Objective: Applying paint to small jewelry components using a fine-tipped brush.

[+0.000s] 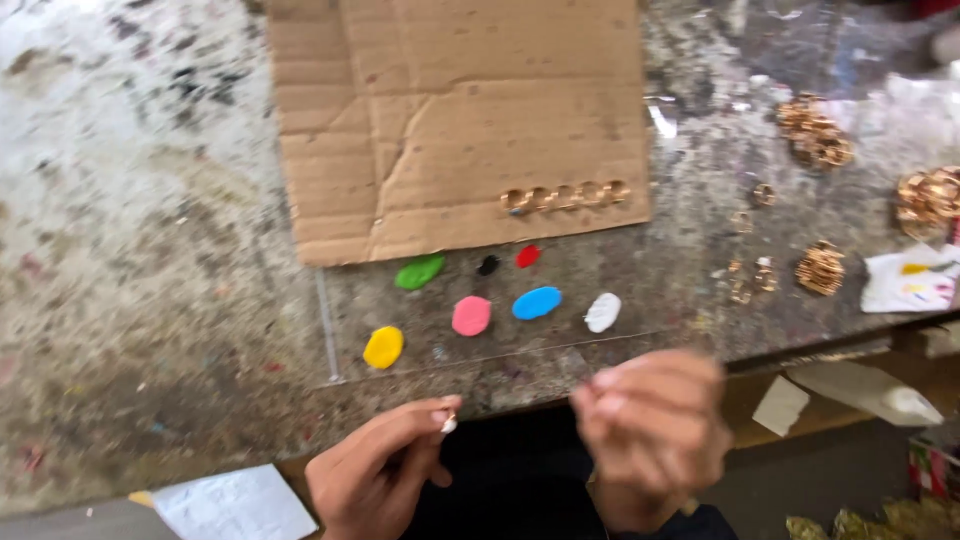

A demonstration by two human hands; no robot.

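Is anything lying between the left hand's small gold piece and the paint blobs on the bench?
Nothing visible does. The left hand pinches a small gold piece near the bench edge; only bare, paint-stained bench lies between it and the yellow blob.

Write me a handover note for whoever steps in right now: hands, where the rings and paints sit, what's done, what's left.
Left hand: pinches a small ring between fingertips, at the table's near edge.
Right hand: blurred, closed loosely; whether it holds anything cannot be told.
Paint blobs: seven colours on a clear sheet, just ahead of the hands.
Cardboard: a row of gold rings along its near edge.
Loose gold rings: in piles to the right.
Done: one row laid out. Left: the ring in hand and the piles.
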